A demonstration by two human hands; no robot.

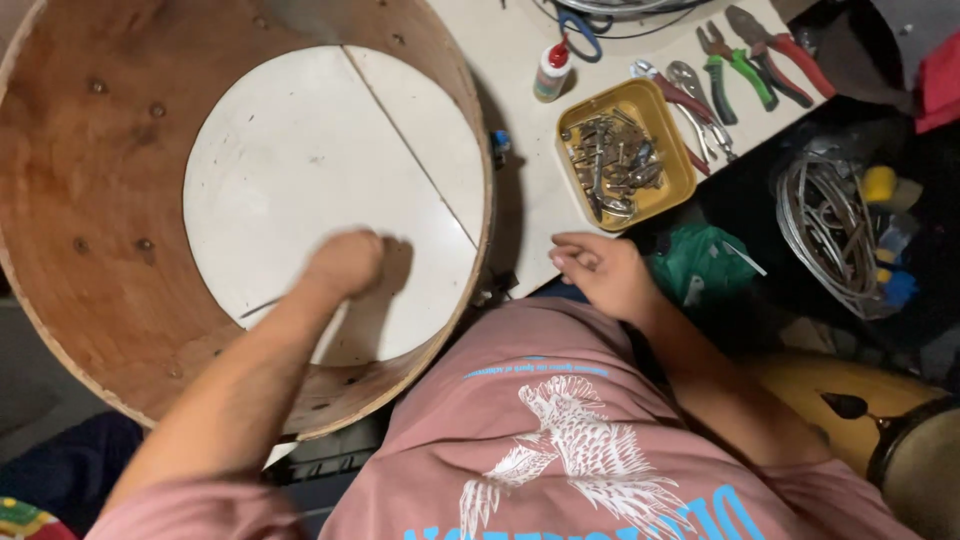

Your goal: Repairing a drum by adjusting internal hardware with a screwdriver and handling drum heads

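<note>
Left hand (345, 262) is balled tight, fist down inside the big round wooden drum shell (90, 180), on the white tabletop (300, 150). Right hand (598, 270), fingers curled in, nothing visible in them, rests at the table edge below the yellow tray of metal hardware (672, 175).

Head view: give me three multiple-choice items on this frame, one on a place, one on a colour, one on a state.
1. Where is the left hand?
A. Inside the wooden drum shell
B. On the pliers
C. In the tray

2. What colour is the tray that holds metal parts?
A. Blue
B. Yellow
C. White

3. How is the right hand?
A. Flat, palm down
B. Gripping the glue bottle
C. Fingers curled, at the table edge

Answers: 1 A, the fist sits within the shell's wall. 2 B, its rim is yellow. 3 C, its fingers fold inward below the tray.
</note>
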